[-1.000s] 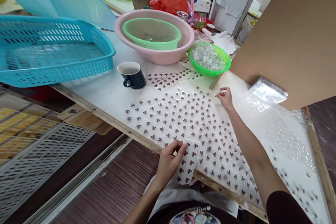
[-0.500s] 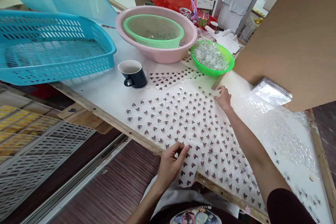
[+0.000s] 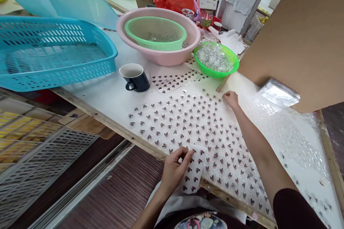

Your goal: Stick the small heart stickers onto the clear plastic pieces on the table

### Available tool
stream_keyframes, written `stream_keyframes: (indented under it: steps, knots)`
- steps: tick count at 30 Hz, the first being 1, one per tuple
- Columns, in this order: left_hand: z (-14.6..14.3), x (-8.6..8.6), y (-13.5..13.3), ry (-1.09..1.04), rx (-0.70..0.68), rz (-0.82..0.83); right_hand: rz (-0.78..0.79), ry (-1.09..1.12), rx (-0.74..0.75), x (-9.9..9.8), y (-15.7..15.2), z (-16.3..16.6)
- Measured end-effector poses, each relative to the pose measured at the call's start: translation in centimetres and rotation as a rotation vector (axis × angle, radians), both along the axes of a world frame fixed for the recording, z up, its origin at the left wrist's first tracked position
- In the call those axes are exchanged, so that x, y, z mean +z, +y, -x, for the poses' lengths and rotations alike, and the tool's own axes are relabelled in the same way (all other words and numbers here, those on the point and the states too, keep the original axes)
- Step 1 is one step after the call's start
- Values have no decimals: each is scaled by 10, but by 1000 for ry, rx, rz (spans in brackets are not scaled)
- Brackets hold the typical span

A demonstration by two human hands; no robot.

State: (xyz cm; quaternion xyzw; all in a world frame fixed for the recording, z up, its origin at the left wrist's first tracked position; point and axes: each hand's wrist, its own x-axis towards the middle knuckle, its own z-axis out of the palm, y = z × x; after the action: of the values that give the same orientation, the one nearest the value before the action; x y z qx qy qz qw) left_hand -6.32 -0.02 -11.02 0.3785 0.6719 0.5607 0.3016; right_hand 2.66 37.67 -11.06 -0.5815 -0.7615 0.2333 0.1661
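Observation:
My left hand (image 3: 174, 170) pinches the top left of a white sticker sheet (image 3: 198, 166) printed with small dark figures. The sheet hangs over the table's near edge. My right hand (image 3: 231, 99) is at the far side of the table, thumb and fingers pressed together; whatever is between the fingertips is too small to make out. Between the hands lie many clear round plastic pieces (image 3: 184, 118), most bearing one small dark figure. Beyond my right hand stands a bright green bowl (image 3: 216, 74) heaped with clear plastic pieces.
A dark mug (image 3: 141, 83) stands left of the spread pieces, near more printed sheets (image 3: 172, 81). Behind are a pink basin (image 3: 158, 57) holding a green basket (image 3: 172, 45), and a blue basket (image 3: 80, 75). Cardboard (image 3: 301, 43) rises on the right beside a clear-wrapped stack (image 3: 279, 93).
My right hand's fingers have drawn together and the hand has shifted slightly right. My left hand still holds the sticker sheet in about the same place.

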Motion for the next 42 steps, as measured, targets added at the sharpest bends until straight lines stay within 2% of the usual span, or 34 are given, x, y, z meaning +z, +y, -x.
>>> stream_keyframes:
  steps: [8, 17, 22, 26, 28, 30, 32, 34, 36, 38, 42]
  knots:
    - [-1, 1, 0, 9, 19, 8, -116, -120, 34, 1, -9, 2]
    - [-2, 3, 0, -9, 19, -3, -94, -82, 64, -2, -19, -16]
    - [-2, 4, 0, -15, 22, -1, -119, -29, 37, 6, -14, -9]
    - [-2, 0, 0, -72, 26, -17, -135, 37, 8, 22, -21, -5]
    - [-2, -1, 0, -125, 35, -12, -159, 116, 11, 31, -45, -6]
    - [-2, 0, 0, -178, 67, -6, -96, 276, 114, 38, -87, -10]
    - [-4, 1, 1, -214, 118, -7, 180, 424, 384, 44, -141, -19]
    - [-6, 2, 2, -223, 159, -6, 431, 423, 606, 48, -190, -30]
    - [-7, 1, 2, -211, 172, 4, 501, 398, 655, 50, -224, -40]
    - [-8, 0, 3, -217, 148, 10, 484, 385, 619, 50, -238, -46]
    - [-7, -2, 4, -296, 66, -20, 489, 358, 617, 47, -238, -47]
